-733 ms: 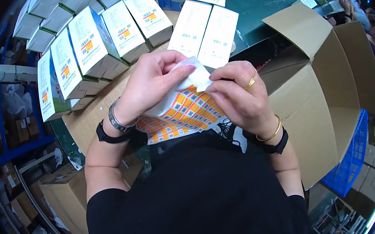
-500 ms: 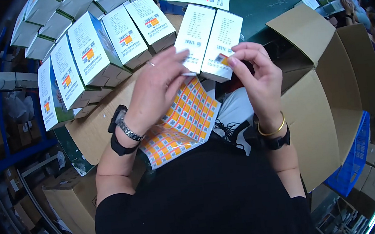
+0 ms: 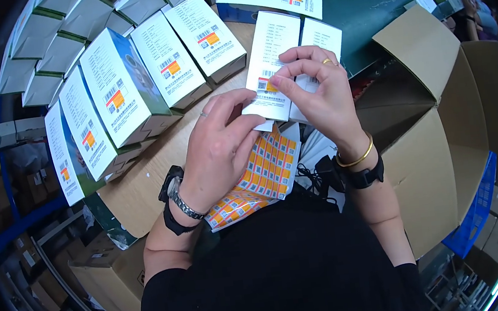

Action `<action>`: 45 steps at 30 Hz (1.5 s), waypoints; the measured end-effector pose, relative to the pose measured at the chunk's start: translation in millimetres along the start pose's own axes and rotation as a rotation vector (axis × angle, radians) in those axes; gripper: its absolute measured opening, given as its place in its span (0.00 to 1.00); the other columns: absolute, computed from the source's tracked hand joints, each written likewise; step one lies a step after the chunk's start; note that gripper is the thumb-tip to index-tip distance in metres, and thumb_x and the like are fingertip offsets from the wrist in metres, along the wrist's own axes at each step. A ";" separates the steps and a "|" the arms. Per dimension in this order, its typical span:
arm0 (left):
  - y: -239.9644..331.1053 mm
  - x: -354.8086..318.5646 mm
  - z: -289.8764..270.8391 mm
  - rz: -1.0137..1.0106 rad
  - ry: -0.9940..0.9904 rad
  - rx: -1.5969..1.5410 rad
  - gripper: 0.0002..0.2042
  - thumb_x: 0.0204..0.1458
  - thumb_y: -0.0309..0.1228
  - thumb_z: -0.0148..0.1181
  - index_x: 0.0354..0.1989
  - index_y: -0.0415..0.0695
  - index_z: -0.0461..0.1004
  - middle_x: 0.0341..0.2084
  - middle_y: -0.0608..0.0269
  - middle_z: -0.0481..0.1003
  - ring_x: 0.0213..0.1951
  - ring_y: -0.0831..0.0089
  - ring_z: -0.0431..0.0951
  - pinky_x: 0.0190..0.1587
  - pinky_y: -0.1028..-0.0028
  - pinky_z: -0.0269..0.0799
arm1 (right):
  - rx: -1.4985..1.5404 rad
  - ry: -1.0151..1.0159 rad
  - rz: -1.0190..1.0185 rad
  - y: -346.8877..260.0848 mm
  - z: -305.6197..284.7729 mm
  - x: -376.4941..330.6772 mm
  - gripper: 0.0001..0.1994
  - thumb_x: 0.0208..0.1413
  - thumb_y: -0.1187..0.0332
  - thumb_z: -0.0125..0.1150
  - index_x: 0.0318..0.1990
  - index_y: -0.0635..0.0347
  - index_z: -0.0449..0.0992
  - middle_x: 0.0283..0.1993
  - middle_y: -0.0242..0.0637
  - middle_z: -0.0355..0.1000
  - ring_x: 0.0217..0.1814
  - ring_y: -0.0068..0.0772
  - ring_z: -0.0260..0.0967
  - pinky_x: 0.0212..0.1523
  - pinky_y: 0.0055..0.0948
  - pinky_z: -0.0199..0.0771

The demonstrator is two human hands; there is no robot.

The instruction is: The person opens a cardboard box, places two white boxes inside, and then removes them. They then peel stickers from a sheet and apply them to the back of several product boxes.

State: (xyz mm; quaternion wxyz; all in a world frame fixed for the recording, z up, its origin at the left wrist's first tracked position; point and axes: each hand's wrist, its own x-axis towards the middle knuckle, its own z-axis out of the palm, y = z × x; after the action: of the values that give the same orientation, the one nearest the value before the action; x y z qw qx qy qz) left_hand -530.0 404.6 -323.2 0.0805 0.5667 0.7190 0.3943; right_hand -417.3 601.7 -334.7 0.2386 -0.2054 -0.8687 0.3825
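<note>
My right hand (image 3: 323,96) presses a small orange sticker (image 3: 265,85) onto the face of a white box (image 3: 271,41) with thumb and forefinger. A second white box (image 3: 322,31) lies right beside it, partly under my fingers. My left hand (image 3: 223,151) rests over a sheet of orange and white stickers (image 3: 269,164) and holds it, its fingertips touching the lower edge of the first box. I wear a watch and a black band on the left wrist, and a gold bangle and a black band on the right.
Rows of white and green boxes (image 3: 124,93) with stickers on them lie to the left and far side on a cardboard sheet (image 3: 153,171). An open cardboard carton (image 3: 434,130) stands at the right, with a blue crate (image 3: 479,210) below it. A black cable (image 3: 317,172) lies near my body.
My right hand carried a peeled sticker from the sheet up to the white box and now presses it down. My left hand lowered the sheet and moved toward the box's edge.
</note>
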 end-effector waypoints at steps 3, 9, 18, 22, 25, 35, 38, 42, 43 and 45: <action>0.4 1.3 -1.3 -0.025 -0.013 -0.033 0.13 0.49 0.16 0.68 0.44 0.40 0.82 0.60 0.51 0.76 0.58 0.52 0.78 0.57 0.60 0.78 | -0.007 -0.026 0.017 -1.9 0.3 -0.2 0.07 0.54 0.65 0.79 0.36 0.55 0.90 0.53 0.32 0.81 0.60 0.33 0.69 0.64 0.38 0.63; -2.1 3.0 -3.4 -0.016 -0.030 -0.030 0.14 0.48 0.16 0.69 0.44 0.40 0.82 0.62 0.51 0.76 0.57 0.52 0.78 0.55 0.61 0.78 | -0.057 -0.003 0.005 -3.4 3.3 -1.6 0.06 0.54 0.64 0.79 0.35 0.53 0.90 0.50 0.29 0.81 0.59 0.32 0.69 0.64 0.39 0.61; -4.1 4.5 -1.9 -0.015 -0.042 -0.022 0.15 0.47 0.16 0.69 0.44 0.40 0.82 0.63 0.52 0.77 0.56 0.51 0.78 0.55 0.60 0.77 | -0.076 0.003 0.016 -1.6 5.2 -0.7 0.06 0.54 0.63 0.79 0.35 0.53 0.89 0.49 0.27 0.80 0.59 0.31 0.69 0.65 0.40 0.59; -5.9 5.4 -1.0 0.011 -0.035 -0.001 0.13 0.48 0.18 0.69 0.43 0.39 0.81 0.63 0.54 0.77 0.56 0.52 0.78 0.53 0.60 0.78 | -0.020 -0.017 0.060 -2.1 7.6 0.0 0.08 0.56 0.62 0.76 0.35 0.56 0.89 0.51 0.29 0.79 0.64 0.35 0.65 0.69 0.41 0.46; -6.7 6.0 -0.5 0.025 -0.031 0.009 0.12 0.49 0.19 0.69 0.42 0.39 0.80 0.62 0.55 0.77 0.55 0.53 0.77 0.52 0.60 0.78 | -0.038 0.008 0.054 -2.6 9.4 -0.1 0.08 0.56 0.62 0.75 0.34 0.56 0.88 0.50 0.30 0.79 0.64 0.35 0.65 0.68 0.41 0.47; -7.8 5.5 1.7 0.028 -0.016 0.015 0.10 0.49 0.19 0.69 0.41 0.38 0.80 0.59 0.54 0.79 0.55 0.53 0.78 0.53 0.60 0.78 | -0.170 0.041 -0.022 -4.4 11.4 -3.4 0.10 0.56 0.64 0.77 0.44 0.54 0.86 0.51 0.29 0.79 0.61 0.33 0.68 0.68 0.38 0.51; -7.0 6.9 -0.8 0.037 0.001 0.013 0.09 0.51 0.20 0.68 0.41 0.38 0.81 0.56 0.54 0.81 0.52 0.52 0.79 0.53 0.61 0.77 | -0.184 0.045 -0.040 -4.6 8.2 -3.4 0.13 0.57 0.65 0.76 0.48 0.54 0.83 0.51 0.29 0.79 0.60 0.34 0.69 0.66 0.36 0.56; -10.9 2.3 -11.1 -0.090 -0.020 -0.108 0.08 0.55 0.22 0.69 0.43 0.38 0.82 0.49 0.56 0.83 0.47 0.58 0.82 0.50 0.65 0.78 | -0.011 0.062 -0.121 -1.8 1.8 -9.4 0.17 0.58 0.68 0.76 0.51 0.57 0.78 0.50 0.31 0.79 0.55 0.30 0.71 0.59 0.32 0.65; -11.4 1.6 -13.0 -0.151 -0.030 -0.171 0.08 0.57 0.23 0.69 0.44 0.38 0.83 0.47 0.57 0.84 0.45 0.61 0.83 0.49 0.67 0.78 | 0.110 -0.003 -0.100 -12.6 -5.4 -16.6 0.16 0.58 0.69 0.76 0.51 0.58 0.77 0.49 0.32 0.79 0.54 0.28 0.71 0.56 0.30 0.67; -6.0 2.6 -17.9 -0.268 -0.031 -0.318 0.08 0.59 0.24 0.69 0.45 0.38 0.83 0.45 0.58 0.85 0.43 0.66 0.83 0.47 0.70 0.78 | 0.349 -0.134 -0.056 -28.8 -17.9 -29.1 0.16 0.58 0.72 0.76 0.49 0.61 0.76 0.49 0.33 0.79 0.50 0.24 0.71 0.50 0.27 0.71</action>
State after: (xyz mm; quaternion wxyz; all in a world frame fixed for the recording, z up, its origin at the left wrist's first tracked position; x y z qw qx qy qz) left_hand -545.5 398.1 -314.2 0.2317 0.4519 0.7153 0.4800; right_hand -388.7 578.2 -309.7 0.2230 -0.1107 -0.8084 0.5334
